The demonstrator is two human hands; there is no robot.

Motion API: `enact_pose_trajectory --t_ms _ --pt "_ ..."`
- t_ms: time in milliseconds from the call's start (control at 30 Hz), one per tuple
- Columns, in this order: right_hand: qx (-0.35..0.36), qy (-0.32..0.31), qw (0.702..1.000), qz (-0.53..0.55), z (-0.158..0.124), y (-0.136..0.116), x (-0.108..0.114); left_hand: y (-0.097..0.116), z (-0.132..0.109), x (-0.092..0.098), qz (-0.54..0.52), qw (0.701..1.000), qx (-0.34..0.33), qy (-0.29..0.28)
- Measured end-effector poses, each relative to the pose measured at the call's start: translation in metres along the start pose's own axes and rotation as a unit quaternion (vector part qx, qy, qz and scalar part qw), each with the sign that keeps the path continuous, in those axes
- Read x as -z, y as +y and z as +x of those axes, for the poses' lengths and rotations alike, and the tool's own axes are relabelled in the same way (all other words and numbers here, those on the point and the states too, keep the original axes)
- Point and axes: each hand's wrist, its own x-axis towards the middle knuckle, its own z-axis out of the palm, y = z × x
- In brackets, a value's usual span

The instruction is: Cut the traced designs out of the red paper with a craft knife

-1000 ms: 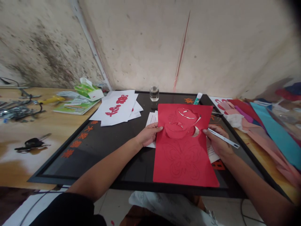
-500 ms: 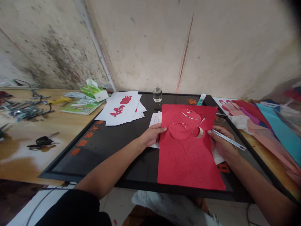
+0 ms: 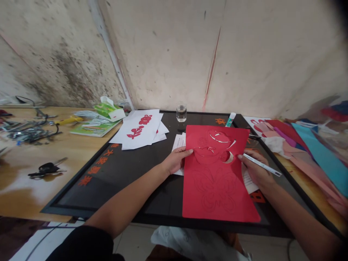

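A red paper sheet (image 3: 217, 188) with a partly cut flower design lies on a black board (image 3: 122, 174). Its upper part is lifted and curled. My left hand (image 3: 176, 160) pinches the sheet's left edge, fingers closed on it. My right hand (image 3: 254, 168) rests at the sheet's right edge and grips a slim silver craft knife (image 3: 262, 165), its tip near the cut-out area.
White sheets with red cut-outs (image 3: 140, 128) lie at the board's far left. A glass of water (image 3: 181, 112) and a glue stick (image 3: 230, 119) stand at the back. Coloured papers (image 3: 307, 145) are stacked on the right. Keys (image 3: 47, 168), cables and a green box (image 3: 108, 108) lie on the wooden table at left.
Both hands keep their hold on the sheet and the knife. The sheet sits a little lower and further right in view; the camera has shifted slightly.
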Motion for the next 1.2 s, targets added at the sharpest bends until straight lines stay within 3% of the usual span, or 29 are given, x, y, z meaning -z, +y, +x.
enact_pose_trajectory --t_ms 533,1200 --pt "-0.008 -0.034 0.999 0.008 -0.0028 -0.0028 -0.0018 -0.0049 0.0035 0.003 -0.008 0.999 -0.01 0.029" --pt "-0.026 -0.021 0.999 0.001 -0.0067 -0.0085 -0.0049 -0.0068 0.004 0.004 -0.009 0.999 -0.005 0.043"
